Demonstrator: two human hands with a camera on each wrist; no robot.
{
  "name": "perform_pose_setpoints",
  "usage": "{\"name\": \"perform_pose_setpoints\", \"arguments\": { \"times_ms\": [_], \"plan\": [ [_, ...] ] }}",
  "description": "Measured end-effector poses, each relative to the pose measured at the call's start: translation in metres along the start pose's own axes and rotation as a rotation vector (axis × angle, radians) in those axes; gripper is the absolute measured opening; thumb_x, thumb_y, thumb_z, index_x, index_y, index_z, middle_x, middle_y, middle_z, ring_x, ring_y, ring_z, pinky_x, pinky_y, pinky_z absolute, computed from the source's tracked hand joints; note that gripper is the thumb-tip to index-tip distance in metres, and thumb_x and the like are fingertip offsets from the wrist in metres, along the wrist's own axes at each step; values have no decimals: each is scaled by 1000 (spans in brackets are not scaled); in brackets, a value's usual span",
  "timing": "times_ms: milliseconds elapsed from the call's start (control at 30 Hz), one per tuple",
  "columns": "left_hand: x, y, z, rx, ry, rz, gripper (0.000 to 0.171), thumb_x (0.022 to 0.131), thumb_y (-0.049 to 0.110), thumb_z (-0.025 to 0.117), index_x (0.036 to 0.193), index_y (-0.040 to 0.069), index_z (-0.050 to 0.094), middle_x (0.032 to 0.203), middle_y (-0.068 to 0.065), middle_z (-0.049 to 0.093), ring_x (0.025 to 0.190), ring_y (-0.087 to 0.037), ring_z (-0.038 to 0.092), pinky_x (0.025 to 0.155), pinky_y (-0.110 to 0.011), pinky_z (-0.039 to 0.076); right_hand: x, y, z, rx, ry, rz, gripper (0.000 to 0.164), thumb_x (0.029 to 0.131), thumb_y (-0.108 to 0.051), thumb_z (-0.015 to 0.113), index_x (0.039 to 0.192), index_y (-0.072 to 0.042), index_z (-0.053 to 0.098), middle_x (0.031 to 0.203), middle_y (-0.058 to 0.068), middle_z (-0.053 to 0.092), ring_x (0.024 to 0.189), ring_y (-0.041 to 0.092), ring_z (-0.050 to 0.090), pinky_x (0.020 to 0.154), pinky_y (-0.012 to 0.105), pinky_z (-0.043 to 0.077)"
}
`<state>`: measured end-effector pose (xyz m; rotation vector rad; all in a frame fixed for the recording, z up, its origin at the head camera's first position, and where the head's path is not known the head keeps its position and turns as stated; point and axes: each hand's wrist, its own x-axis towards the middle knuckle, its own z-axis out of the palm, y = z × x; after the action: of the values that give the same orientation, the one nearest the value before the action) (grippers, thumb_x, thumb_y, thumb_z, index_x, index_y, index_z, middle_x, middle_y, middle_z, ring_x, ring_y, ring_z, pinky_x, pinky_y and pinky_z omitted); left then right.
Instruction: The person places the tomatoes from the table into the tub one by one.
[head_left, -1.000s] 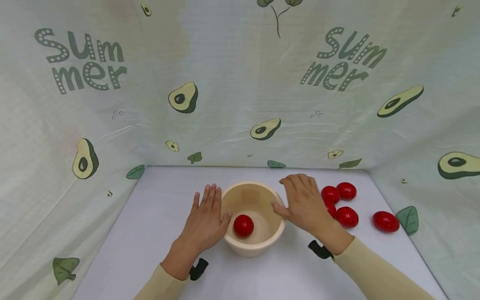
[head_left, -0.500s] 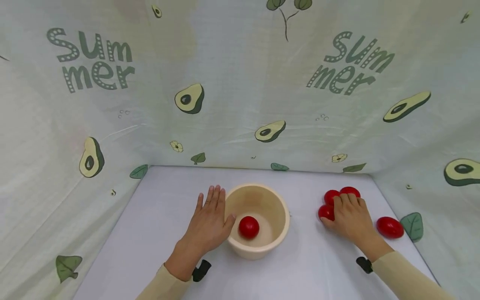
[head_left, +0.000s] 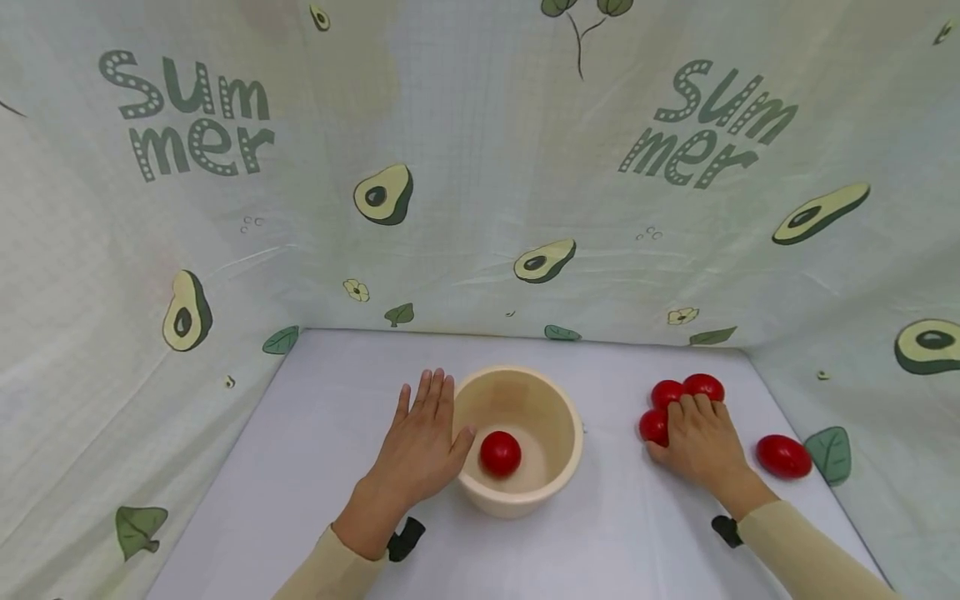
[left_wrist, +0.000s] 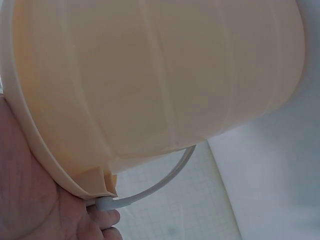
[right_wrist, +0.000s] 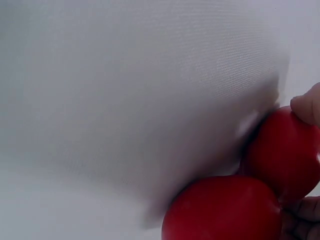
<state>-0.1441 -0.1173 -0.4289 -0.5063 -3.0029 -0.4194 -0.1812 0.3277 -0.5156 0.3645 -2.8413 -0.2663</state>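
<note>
A cream plastic bucket (head_left: 517, 500) with a grey wire handle (left_wrist: 165, 180) stands upright in the middle, with one red egg-shaped piece (head_left: 500, 454) inside. My left hand (head_left: 416, 454) lies against the bucket's left rim, its fingers straight and the palm touching the rim. On the right, my right hand (head_left: 701, 442) curls over a cluster of glossy red egg-shaped pieces. In the right wrist view, thumb and fingers close round one red egg-shaped piece (right_wrist: 285, 152); a second piece (right_wrist: 220, 210) lies against it. From the head view, the gripped piece is hidden under the hand.
Beside the right hand are three more red pieces (head_left: 667, 395), grouped at its fingertips and thumb. Another oval red piece (head_left: 783, 457) lies alone near the right edge of the white table (head_left: 600, 550). A printed cloth (head_left: 450, 275) hangs behind and at both sides.
My right hand has left the bucket's right rim and moved right, down onto the red cluster, where it now grips a red piece. My left hand stays at the bucket.
</note>
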Motion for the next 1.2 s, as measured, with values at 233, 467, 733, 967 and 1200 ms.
{"name": "perform_pose_setpoints", "arguments": {
  "times_ms": [233,467,733,967,1200],
  "plan": [
    [1,0,0,-8,1,-3,79,109,47,48,163,-6,27,173,-24,23,164,-38,13,131,-60,10,11,-7,-10,50,90,-1,75,70,-47,89,108,9,56,103,27,59,103,47,53,90,66,47],
    [2,0,0,-8,1,0,79,109,47,47,163,-7,28,172,-24,23,163,-38,14,131,-61,11,36,-23,-52,60,292,-68,68,69,-49,83,95,8,58,89,25,59,89,44,55,75,60,50],
    [1,2,-4,-5,-1,-6,79,109,46,49,163,-7,29,172,-24,24,163,-38,15,131,-62,10,67,-64,-115,182,419,-95,68,71,-49,78,104,8,59,94,25,61,91,42,54,76,56,43],
    [-1,2,-6,-3,-5,-14,79,108,46,49,163,-6,29,172,-24,24,163,-39,15,130,-63,10,80,-124,-144,239,456,-212,64,75,-52,72,104,4,59,95,20,60,91,36,54,75,48,43],
    [-2,2,-5,19,4,10,78,108,46,48,163,-6,30,172,-24,24,163,-39,16,130,-63,11,76,-163,-133,222,336,-292,62,78,-57,71,105,-2,61,98,12,59,95,29,53,80,44,45]
  ]
}}
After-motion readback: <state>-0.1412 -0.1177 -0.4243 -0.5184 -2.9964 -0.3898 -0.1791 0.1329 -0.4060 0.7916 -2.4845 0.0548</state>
